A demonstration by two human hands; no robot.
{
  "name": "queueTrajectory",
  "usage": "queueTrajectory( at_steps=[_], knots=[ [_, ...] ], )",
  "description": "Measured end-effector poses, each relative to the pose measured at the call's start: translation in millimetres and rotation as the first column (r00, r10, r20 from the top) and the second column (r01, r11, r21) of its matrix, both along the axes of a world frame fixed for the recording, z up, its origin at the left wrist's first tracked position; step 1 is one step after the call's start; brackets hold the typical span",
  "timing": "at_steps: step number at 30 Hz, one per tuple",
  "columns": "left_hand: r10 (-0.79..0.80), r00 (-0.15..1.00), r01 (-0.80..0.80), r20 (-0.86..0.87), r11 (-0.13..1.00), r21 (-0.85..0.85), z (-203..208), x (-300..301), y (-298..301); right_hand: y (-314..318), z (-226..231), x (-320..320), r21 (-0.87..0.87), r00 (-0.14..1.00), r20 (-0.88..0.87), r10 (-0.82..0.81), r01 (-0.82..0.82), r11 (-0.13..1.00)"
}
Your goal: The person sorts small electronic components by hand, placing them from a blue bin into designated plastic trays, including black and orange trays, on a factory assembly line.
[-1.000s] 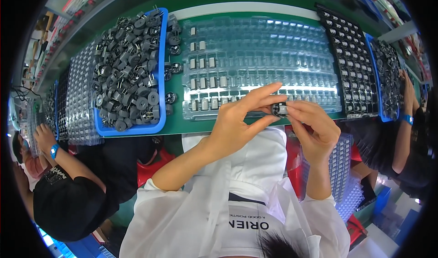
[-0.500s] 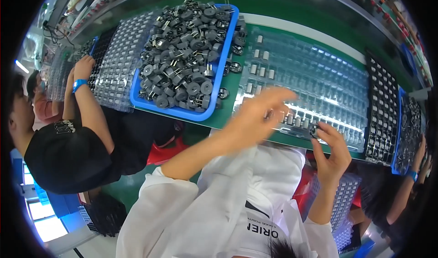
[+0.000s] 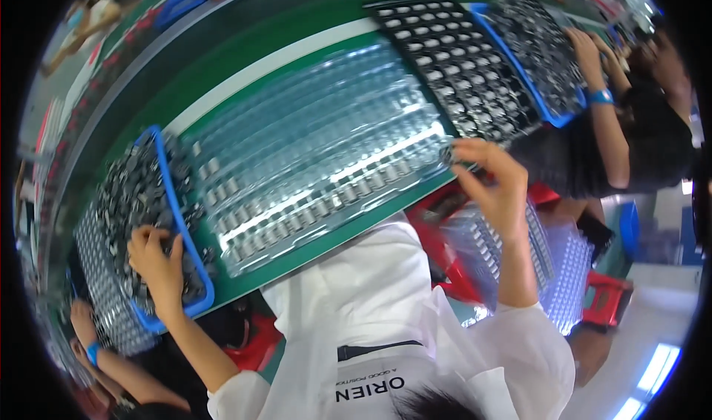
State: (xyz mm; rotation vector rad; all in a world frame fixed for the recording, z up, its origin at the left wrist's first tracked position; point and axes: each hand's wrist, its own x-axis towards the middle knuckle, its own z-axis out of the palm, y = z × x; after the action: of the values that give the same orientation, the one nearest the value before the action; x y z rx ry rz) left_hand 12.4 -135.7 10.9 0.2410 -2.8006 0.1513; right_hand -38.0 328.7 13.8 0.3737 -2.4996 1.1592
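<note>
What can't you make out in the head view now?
Head view:
What lies beneath the left hand: the hand covers it.
Detail of the small dark part in the right hand: blurred.
Pieces in the blue bin: blurred together.
Wearer's hair: cut off by the lower edge.

Workbench (image 3: 348, 233): green top, slanting across the view, its edges bent by the lens
White strip (image 3: 248, 86): curves along the bench's far side
Grey rail (image 3: 167, 38): arcs beyond the strip, at upper left
Red stool (image 3: 606, 299): stands at lower right
Pale surface (image 3: 656, 301): beside the stool, floor or wall, unclear which
Bright panes (image 3: 660, 368): bluish white, lower right corner, perhaps windows
</note>
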Motion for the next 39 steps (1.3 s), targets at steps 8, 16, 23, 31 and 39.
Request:
queueTrajectory(
  at_steps=[8, 16, 23, 31, 39],
  knots=[
    [-0.227, 0.974, 0.220, 0.006, 0.952, 0.212, -5.2, -8.9, -7.8, 141.4, 3.5, -37.0, 0.337, 0.977, -0.041, -0.211, 0.212, 0.917],
    [-0.115, 0.980, 0.169, -0.162, 0.051, 0.984, 17.8, -11.7, -27.3, 173.3, 1.7, -69.8, 0.412, 0.985, 0.172, 0.005, -0.076, 0.908],
    [0.007, 0.970, 0.241, -0.245, -0.210, 0.948, 12.0, -26.0, 24.5, 164.3, -4.4, -56.2, 0.467, 0.998, 0.043, -0.036, 0.012, 0.884],
    [-0.325, 0.945, -0.034, -0.034, -0.202, 0.979, -3.0, -36.1, 157.6, -19.8, -30.9, -8.9, 0.260, 0.986, -0.007, 0.168, -0.161, 0.952],
    [-0.367, 0.898, 0.191, -0.242, -0.171, 0.967, -33.5, -41.5, 215.7, -38.0, -43.8, -8.4, 0.163, 0.993, -0.105, 0.062, -0.045, 0.986]
  ],
)
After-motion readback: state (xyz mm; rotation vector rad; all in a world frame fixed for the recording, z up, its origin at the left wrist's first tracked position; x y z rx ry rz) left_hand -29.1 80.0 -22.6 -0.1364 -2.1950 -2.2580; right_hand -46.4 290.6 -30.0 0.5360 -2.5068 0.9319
